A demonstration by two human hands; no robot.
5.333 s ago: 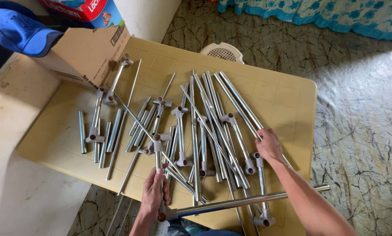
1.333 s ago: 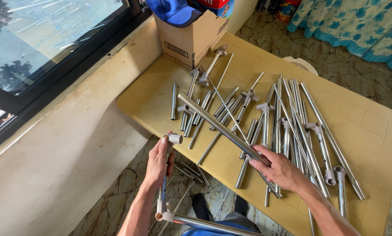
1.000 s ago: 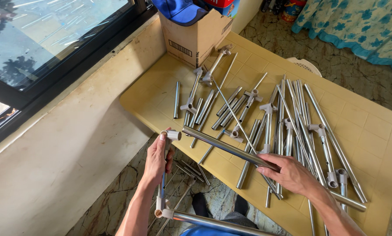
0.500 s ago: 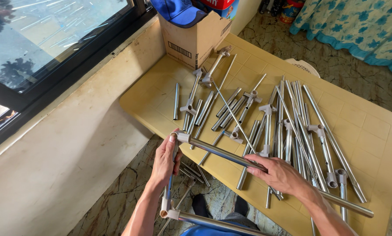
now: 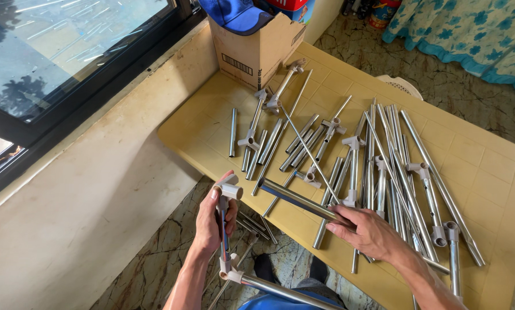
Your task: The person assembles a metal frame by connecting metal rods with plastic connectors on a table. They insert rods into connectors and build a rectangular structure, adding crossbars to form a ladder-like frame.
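My left hand point(image 5: 213, 223) grips a short metal tube that carries a grey plastic connector point(image 5: 229, 189) at its top end and a second connector point(image 5: 231, 274) at the bottom, from which a long tube point(image 5: 280, 291) runs right. My right hand point(image 5: 368, 232) holds a thick shiny metal tube point(image 5: 296, 198) over the yellow plastic table point(image 5: 487, 172). The near end of that tube sits a little right of the top connector, apart from it.
Several metal tubes point(image 5: 395, 155) and tubes with grey connectors point(image 5: 425, 189) lie scattered on the table. A cardboard box point(image 5: 257, 49) with a blue cap point(image 5: 231, 12) stands at the far corner. A window point(image 5: 51, 51) and ledge run along the left. More tubes lie on the floor under the table.
The thick tube's end was at the top connector half a second ago; now it has pulled back to the right. My left hand has turned the connector assembly slightly.
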